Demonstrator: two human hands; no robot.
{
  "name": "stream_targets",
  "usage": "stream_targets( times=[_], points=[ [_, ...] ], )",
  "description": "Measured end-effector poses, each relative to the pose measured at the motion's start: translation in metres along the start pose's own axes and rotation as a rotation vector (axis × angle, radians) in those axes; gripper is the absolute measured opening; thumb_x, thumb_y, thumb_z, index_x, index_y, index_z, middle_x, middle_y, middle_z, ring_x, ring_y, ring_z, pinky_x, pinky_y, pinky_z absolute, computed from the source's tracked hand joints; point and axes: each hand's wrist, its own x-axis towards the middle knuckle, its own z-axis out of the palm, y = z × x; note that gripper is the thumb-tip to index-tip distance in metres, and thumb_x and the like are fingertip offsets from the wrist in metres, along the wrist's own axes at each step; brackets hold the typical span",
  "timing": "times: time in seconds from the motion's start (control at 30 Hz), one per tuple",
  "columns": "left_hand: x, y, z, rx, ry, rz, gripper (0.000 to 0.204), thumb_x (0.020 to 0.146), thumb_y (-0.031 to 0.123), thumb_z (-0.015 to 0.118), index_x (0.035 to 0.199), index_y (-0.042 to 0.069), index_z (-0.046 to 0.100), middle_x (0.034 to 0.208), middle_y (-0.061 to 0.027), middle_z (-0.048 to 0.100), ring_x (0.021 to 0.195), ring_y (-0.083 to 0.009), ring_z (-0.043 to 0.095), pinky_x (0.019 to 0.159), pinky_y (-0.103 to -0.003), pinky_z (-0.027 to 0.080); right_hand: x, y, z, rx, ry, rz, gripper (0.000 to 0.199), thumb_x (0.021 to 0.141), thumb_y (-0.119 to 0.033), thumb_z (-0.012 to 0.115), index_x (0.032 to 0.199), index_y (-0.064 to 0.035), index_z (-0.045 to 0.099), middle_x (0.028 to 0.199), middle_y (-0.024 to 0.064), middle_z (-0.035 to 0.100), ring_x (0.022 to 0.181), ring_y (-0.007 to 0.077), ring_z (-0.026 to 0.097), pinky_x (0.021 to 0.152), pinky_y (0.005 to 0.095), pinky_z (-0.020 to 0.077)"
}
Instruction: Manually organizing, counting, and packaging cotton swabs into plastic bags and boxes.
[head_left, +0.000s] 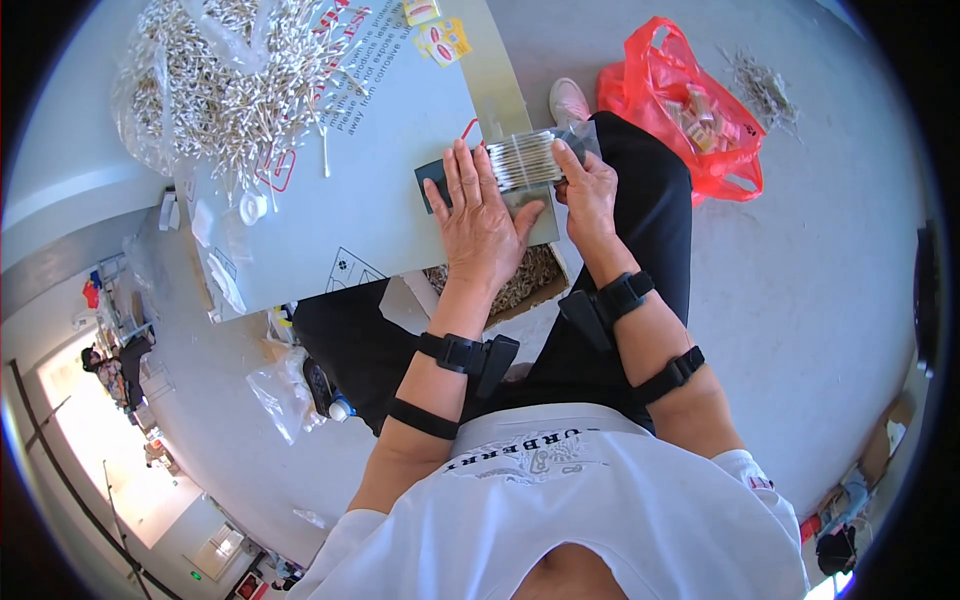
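A neat row of cotton swabs (524, 160) lies at the table's right edge, in what looks like a clear plastic bag. My right hand (590, 192) pinches the bag's right end between thumb and fingers. My left hand (478, 228) lies flat with stretched fingers on a dark flat plate (430, 178), its fingertips beside the left end of the swabs. Whether those fingertips also press on the bag's edge is unclear. A big heap of loose cotton swabs (240, 90), partly covered by clear plastic, sits at the table's far left.
The grey table (400, 110) carries yellow labels (440, 40) and a white tape roll (253, 207). Beneath its near edge is a cardboard box (530, 285) of loose swabs. A red plastic bag (640, 90) with small packs stands on the floor at right, near scattered swabs (762, 88).
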Motion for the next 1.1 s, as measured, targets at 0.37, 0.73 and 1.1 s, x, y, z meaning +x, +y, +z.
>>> stream_targets(
  times=[0.37, 0.73, 1.1],
  points=[
    [0.046, -0.029, -0.013, -0.114, 0.284, 0.09, 0.072, 0.09, 0.037, 0.062, 0.144, -0.002, 0.034, 0.148, -0.0224, 0.038, 0.138, -0.04, 0.032, 0.11, -0.056, 0.024, 0.003, -0.004, -0.01, 0.012, 0.045, 0.049, 0.032, 0.091, -0.041, 0.068, 0.086, -0.0095, 0.067, 0.063, -0.005, 0.052, 0.05, 0.0045, 0.038, 0.045, 0.0206, 0.0277],
    [0.2, -0.066, -0.026, -0.178, 0.188, -0.183, 0.027, 0.074, 0.022, 0.08, 0.097, 0.011, 0.069, 0.105, -0.0121, 0.059, 0.107, -0.0338, 0.05, 0.091, -0.043, 0.045, 0.004, -0.011, -0.013, 0.162, 0.125, 0.17, 0.038, 0.088, -0.048, 0.069, 0.087, -0.0109, 0.063, 0.062, -0.0037, 0.047, 0.052, 0.007, 0.041, 0.048, 0.0226, 0.0312],
    [0.175, -0.073, -0.026, -0.592, 0.26, -0.144, 0.014, 0.074, 0.005, 0.076, 0.079, 0.0, 0.064, 0.067, -0.0085, 0.065, 0.059, -0.0202, 0.061, 0.057, -0.033, 0.049, 0.004, -0.011, -0.007, 0.064, 0.005, 0.18, 0.028, 0.083, -0.035, 0.077, 0.075, -0.0121, 0.063, 0.065, -0.0079, 0.051, 0.054, 0.0026, 0.041, 0.049, 0.0198, 0.0336]
  ],
)
